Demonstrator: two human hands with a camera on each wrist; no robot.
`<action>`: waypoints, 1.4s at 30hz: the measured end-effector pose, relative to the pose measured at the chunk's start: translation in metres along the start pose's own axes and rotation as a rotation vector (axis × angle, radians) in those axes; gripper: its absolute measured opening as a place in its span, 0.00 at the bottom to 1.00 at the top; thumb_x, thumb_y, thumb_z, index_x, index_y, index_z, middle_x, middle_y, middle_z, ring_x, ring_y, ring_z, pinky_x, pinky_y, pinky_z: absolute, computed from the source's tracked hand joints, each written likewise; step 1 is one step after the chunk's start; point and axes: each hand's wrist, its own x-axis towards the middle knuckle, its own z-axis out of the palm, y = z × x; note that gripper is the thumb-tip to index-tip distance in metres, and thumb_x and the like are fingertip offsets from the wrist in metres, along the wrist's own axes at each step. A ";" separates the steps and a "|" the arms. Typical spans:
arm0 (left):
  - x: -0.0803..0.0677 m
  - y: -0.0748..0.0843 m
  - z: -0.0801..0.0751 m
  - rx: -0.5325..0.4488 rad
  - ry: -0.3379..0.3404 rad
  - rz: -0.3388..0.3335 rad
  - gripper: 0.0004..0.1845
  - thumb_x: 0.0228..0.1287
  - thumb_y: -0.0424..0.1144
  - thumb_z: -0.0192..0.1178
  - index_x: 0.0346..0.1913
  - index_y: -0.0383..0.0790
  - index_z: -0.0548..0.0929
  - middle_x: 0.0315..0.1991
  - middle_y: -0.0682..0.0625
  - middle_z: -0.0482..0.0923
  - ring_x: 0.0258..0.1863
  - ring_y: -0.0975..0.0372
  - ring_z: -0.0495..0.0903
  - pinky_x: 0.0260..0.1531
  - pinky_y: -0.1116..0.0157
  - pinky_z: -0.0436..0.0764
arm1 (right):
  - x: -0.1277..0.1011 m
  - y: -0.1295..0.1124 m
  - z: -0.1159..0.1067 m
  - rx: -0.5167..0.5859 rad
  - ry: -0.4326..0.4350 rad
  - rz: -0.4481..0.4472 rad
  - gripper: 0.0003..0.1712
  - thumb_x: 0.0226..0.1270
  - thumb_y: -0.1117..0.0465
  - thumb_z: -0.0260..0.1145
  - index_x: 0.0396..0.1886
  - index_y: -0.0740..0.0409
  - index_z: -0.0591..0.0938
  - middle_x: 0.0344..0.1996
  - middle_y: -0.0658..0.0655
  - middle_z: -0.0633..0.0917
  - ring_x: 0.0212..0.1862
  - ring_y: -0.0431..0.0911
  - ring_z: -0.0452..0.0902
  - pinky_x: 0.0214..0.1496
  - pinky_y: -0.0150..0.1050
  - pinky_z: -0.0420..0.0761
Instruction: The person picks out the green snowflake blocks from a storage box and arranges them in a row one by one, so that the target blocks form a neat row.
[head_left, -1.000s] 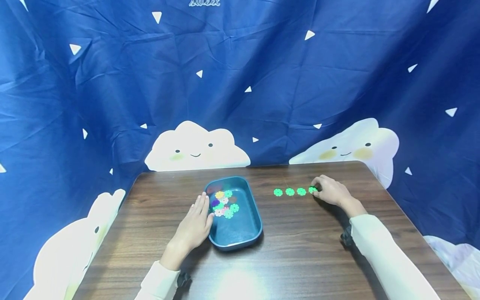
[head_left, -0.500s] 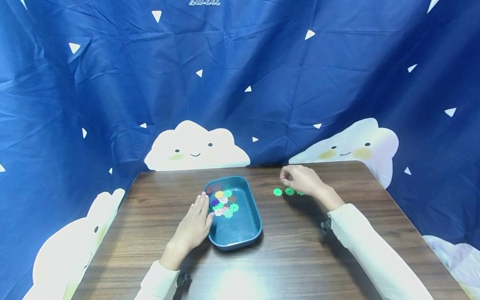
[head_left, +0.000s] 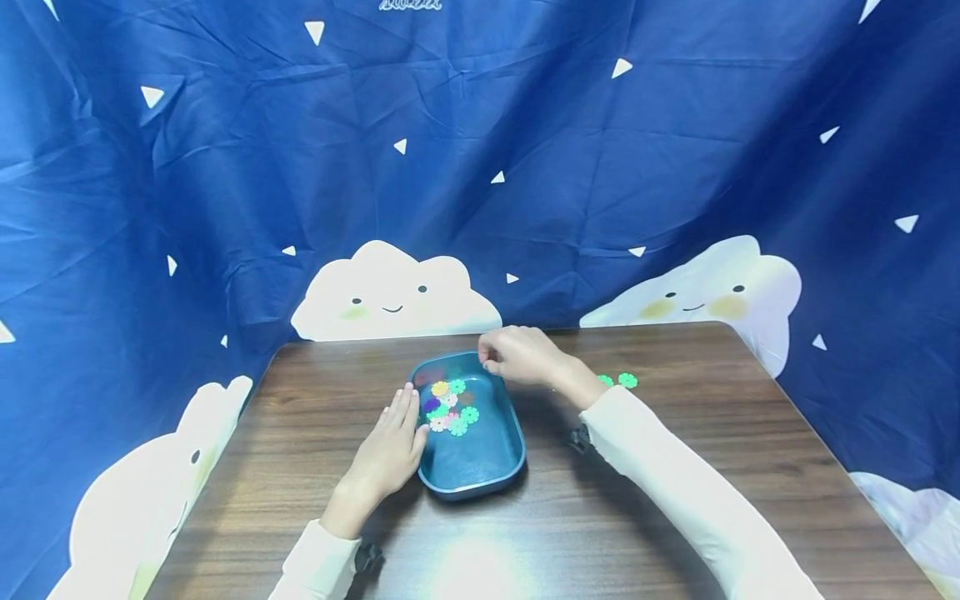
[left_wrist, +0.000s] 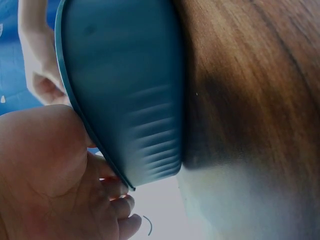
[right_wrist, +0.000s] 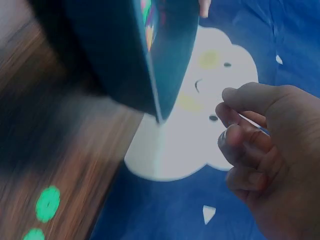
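Note:
My left hand (head_left: 386, 454) rests along the left rim of a dark teal tray (head_left: 471, 467), its fingers straight. In the left wrist view the palm and fingers lie at the outside of the tray wall (left_wrist: 125, 80). My right hand (head_left: 521, 354) is above the tray's far right corner, fingers loosely curled. The right wrist view shows nothing between thumb and fingertips (right_wrist: 232, 95). Inside the tray lie several flower-shaped plastic discs: green (head_left: 469, 415), yellow (head_left: 439, 388), purple, pink and white. Green flower discs (head_left: 627, 381) lie right of the tray, partly hidden by my right arm.
The brown wood-grain table (head_left: 300, 400) carries the tray near its middle. Behind it hangs a blue curtain (head_left: 450, 167) with white clouds and triangles. My right sleeve (head_left: 675, 475) spans the table's right side.
My right hand has left the last green disc at the right end of the row and swept left to the tray's far right corner. My left hand and the tray have stayed put.

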 end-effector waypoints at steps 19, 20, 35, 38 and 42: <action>-0.001 -0.004 0.003 0.011 0.031 0.033 0.32 0.77 0.45 0.44 0.74 0.28 0.56 0.78 0.37 0.50 0.77 0.45 0.51 0.74 0.46 0.58 | 0.052 -0.053 0.043 0.021 -0.165 -0.106 0.03 0.65 0.56 0.66 0.34 0.47 0.84 0.27 0.42 0.81 0.28 0.38 0.75 0.30 0.33 0.75; -0.001 -0.005 0.004 0.011 0.028 0.034 0.32 0.77 0.45 0.44 0.75 0.28 0.56 0.78 0.37 0.49 0.77 0.45 0.51 0.74 0.46 0.58 | 0.053 -0.054 0.045 0.026 -0.175 -0.107 0.03 0.65 0.56 0.66 0.35 0.47 0.84 0.27 0.42 0.82 0.29 0.38 0.75 0.30 0.33 0.75; -0.001 -0.003 0.003 0.002 0.041 0.039 0.32 0.77 0.45 0.45 0.74 0.27 0.57 0.77 0.35 0.52 0.76 0.44 0.54 0.73 0.46 0.60 | 0.058 -0.058 0.071 -0.044 -0.329 -0.012 0.03 0.66 0.54 0.65 0.38 0.44 0.84 0.29 0.42 0.82 0.32 0.39 0.77 0.33 0.32 0.76; -0.001 -0.002 0.002 0.010 0.033 0.033 0.32 0.77 0.45 0.45 0.74 0.27 0.56 0.77 0.36 0.51 0.77 0.45 0.53 0.74 0.47 0.60 | 0.058 -0.060 0.074 -0.050 -0.361 0.006 0.04 0.67 0.52 0.66 0.38 0.44 0.84 0.29 0.43 0.83 0.31 0.39 0.77 0.32 0.33 0.77; 0.000 -0.001 0.001 0.022 0.023 0.030 0.32 0.77 0.46 0.44 0.74 0.28 0.56 0.77 0.36 0.50 0.77 0.46 0.53 0.74 0.47 0.59 | 0.058 -0.064 0.077 -0.085 -0.392 0.011 0.07 0.67 0.49 0.66 0.37 0.44 0.86 0.26 0.43 0.83 0.29 0.40 0.78 0.31 0.33 0.77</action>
